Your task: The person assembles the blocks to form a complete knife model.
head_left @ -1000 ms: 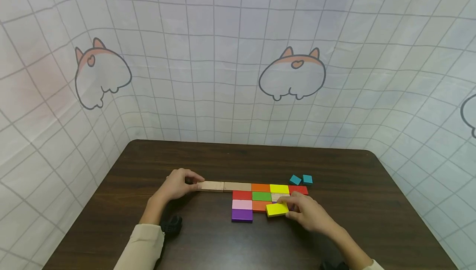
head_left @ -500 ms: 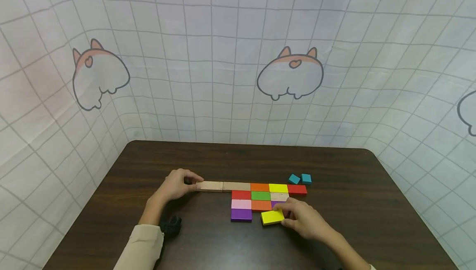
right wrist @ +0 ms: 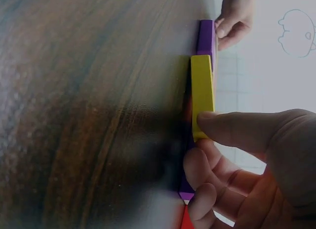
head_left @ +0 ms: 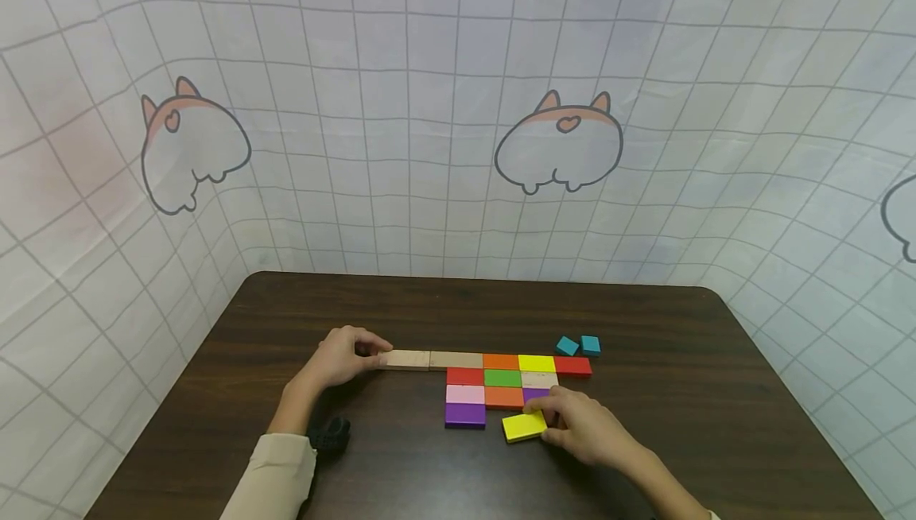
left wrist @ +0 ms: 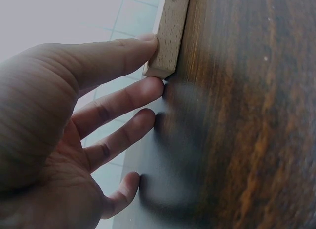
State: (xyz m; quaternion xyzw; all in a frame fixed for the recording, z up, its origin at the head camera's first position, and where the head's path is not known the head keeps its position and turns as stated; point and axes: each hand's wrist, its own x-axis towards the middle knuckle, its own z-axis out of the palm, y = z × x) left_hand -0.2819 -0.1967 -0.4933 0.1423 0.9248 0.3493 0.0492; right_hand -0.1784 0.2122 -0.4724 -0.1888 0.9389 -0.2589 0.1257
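Flat coloured blocks lie edge to edge on the table. At the left end of their back row, my left hand (head_left: 347,357) pinches the end of a plain wooden block (head_left: 406,359) with thumb and forefinger; its other fingers spread over the tabletop in the left wrist view. My right hand (head_left: 583,424) grips one end of a yellow block (head_left: 524,427), thumb on the near side in the right wrist view. The yellow block sits slightly turned, in front of an orange block (head_left: 504,398) and a purple block (head_left: 536,395), right of another purple block (head_left: 465,415).
Two small teal blocks (head_left: 590,345) lie loose behind the red block (head_left: 573,366) at the back row's right end. The dark wooden table (head_left: 401,472) ends at a white grid-patterned curtain (head_left: 429,210).
My right hand has drawn the yellow block toward me and slightly left, off the purple block's place, which now shows. My left hand stays on the wooden block's end.
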